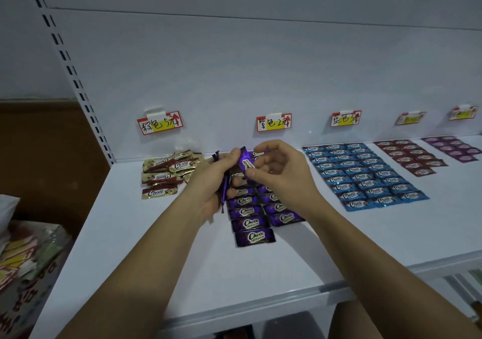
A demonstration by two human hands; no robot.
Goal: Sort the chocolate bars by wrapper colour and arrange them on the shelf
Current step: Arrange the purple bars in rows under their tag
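While both forearms reach in from below, meeting over the middle of the white shelf, the left hand sits palm-up-ish with its fingers curled round a bunch of purple bars held on edge; the thumb lies across the top of the bunch. The right hand comes in from the other side, wrist bent a little; its thumb and forefinger pinch one purple bar at the top of that bunch, the other fingers loosely curled behind. So both hands are holding something, neither spread wide.

Right under the hands two columns of purple bars lie flat on the shelf, labels up, running toward the front edge; the left column reaches further forward. To the left there's a messy pile of gold bars; to the right a tidy grid of blue bars, then dark red bars further along. Handwritten price tags are stuck on the back panel above the groups.
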